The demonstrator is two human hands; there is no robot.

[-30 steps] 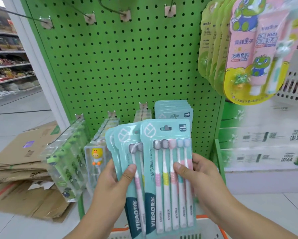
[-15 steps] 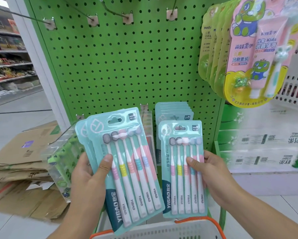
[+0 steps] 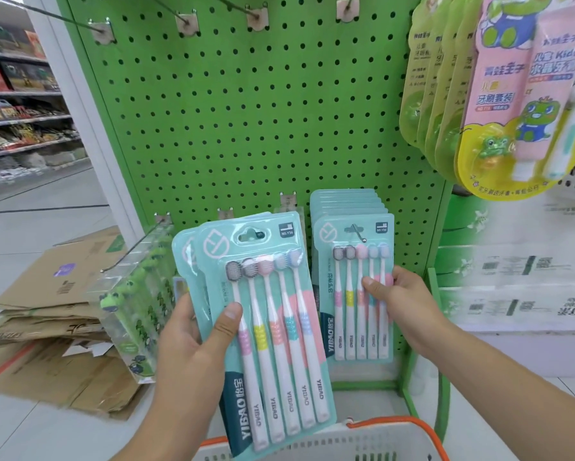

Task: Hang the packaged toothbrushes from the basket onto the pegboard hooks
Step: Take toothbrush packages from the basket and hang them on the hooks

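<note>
Our right hand [image 3: 402, 304] pinches an upright pack [image 3: 354, 294], its hole on the hook [image 3: 359, 232]. Our left hand [image 3: 196, 331] grips spare packs [image 3: 272, 327] just left.

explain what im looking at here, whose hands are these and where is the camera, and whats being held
There is no machine here: these are a person's two bare hands, filmed by one wide-angle camera worn on the head, looking forward and down. The person faces a green pegboard in a shop. The left hand holds a few teal toothbrush packs fanned together, thumb on the front one. The right hand holds a single toothbrush pack against a lower hook, whose tip pokes through the pack's hanging hole, in front of more packs already hung. Below is the rim of a white basket with an orange handle. Kids' toothpaste sets hang top right; flattened cardboard lies on the floor at left.
</note>
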